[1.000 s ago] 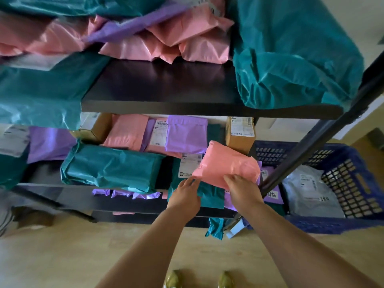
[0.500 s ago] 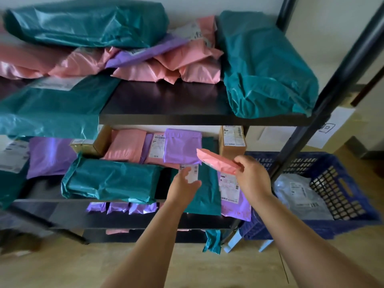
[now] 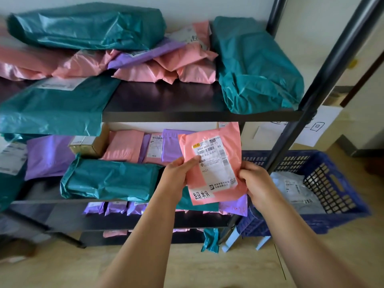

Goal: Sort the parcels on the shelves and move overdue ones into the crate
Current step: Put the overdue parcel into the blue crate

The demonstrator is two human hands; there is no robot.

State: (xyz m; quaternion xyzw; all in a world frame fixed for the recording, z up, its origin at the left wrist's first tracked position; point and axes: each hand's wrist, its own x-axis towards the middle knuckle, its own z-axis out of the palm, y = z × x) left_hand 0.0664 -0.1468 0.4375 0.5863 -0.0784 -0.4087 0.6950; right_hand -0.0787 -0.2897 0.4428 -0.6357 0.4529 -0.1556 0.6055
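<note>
Flipped since half a second ago: pink parcel [image 3: 212,163] now faces label-out, centre frame, before the black shelving [image 3: 166,100]. Left hand [image 3: 176,177] pinches its left edge, thumb on the label; right hand [image 3: 255,183] grips the lower right corner. Handwritten tag [image 3: 200,194] likely marks it overdue. Best swing it right, clear of the black upright [image 3: 311,96], into the blue crate [image 3: 336,190] at right, onto the grey parcel [image 3: 295,190]. Wood floor [image 3: 62,267] below.

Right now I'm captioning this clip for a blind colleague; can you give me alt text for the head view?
The left hand and right hand hold a pink parcel, printed label and handwritten sticker facing the camera. Behind, teal, pink and purple parcels crowd black shelves; a blue crate at right holds a grey parcel.
</note>
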